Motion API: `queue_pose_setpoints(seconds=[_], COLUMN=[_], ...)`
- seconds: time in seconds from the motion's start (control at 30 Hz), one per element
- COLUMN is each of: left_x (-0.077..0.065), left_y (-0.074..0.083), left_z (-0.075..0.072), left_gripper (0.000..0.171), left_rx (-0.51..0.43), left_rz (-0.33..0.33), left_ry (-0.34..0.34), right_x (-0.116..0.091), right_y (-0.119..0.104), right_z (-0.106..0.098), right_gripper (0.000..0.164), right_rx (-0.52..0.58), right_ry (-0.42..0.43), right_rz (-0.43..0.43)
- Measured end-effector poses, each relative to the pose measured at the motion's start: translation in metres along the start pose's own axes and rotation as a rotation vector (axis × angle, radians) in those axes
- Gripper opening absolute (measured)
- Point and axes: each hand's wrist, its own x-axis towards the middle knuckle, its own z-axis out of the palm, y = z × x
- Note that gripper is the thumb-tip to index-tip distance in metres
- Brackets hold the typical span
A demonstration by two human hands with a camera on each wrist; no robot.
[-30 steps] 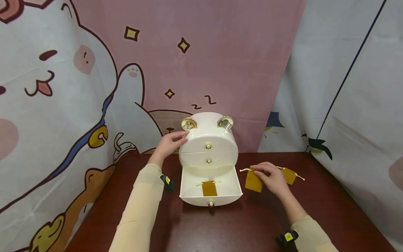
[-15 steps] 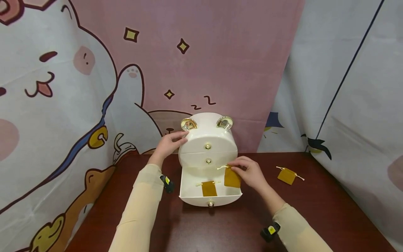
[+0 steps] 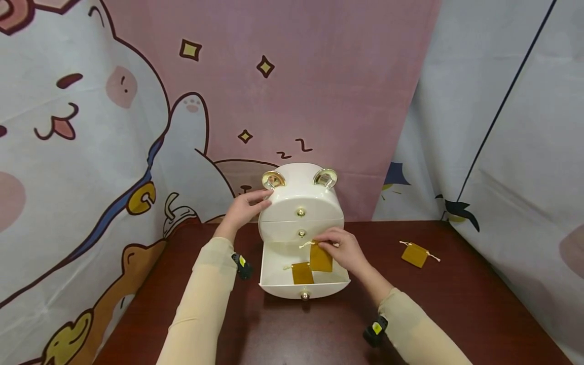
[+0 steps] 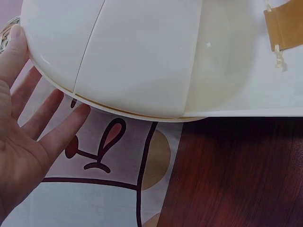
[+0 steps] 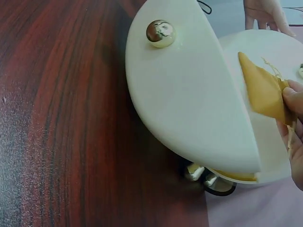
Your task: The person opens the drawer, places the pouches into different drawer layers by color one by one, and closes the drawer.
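A white storage box [image 3: 274, 230] with gold knobs and two ear-like gold trims stands on the table, its bottom drawer [image 3: 276, 274] pulled out. One mustard drawstring pouch [image 3: 302, 274] lies in that drawer. My right hand [image 3: 344, 249] pinches a second mustard drawstring pouch [image 3: 321, 258] by its top edge, hanging over the drawer beside the first. On the other side, my left hand [image 3: 244, 210] rests against the box's upper left side. Its fingers [image 4: 66, 130] are spread and fairly straight along the box's edge in the left wrist view.
A third mustard pouch [image 3: 415, 255] lies on the dark red-brown table [image 3: 456, 304], right of the box. Behind stands a pink cartoon-printed cloth [image 3: 347, 101], with a pale cloth [image 3: 515, 126] along the right side. The drawer's front knob [image 3: 305, 296] juts toward the person.
My right hand has carried its pouch leftward from beside the third pouch on the table to over the open drawer. The left hand and the box have stayed put.
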Motion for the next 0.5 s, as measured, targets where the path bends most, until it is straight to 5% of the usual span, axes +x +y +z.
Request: queue_pose_setpoints(seconds=[0.27,0.5], left_x=[0.0,-0.001], left_y=[0.001,0.003], left_z=[-0.001,-0.001], left_gripper=[0.047,0.048], left_rx=[0.005,-0.003], left_rz=[-0.007,-0.02], left_ry=[-0.003,-0.001], right_x=[-0.003,-0.014], right_y=[0.002,0.015], right_z=[-0.001,-0.015], right_gripper=[0.023,0.022], right_rx=[-0.042,-0.026], right_ry=[0.022,0.028], right_rz=[-0.024,0.048])
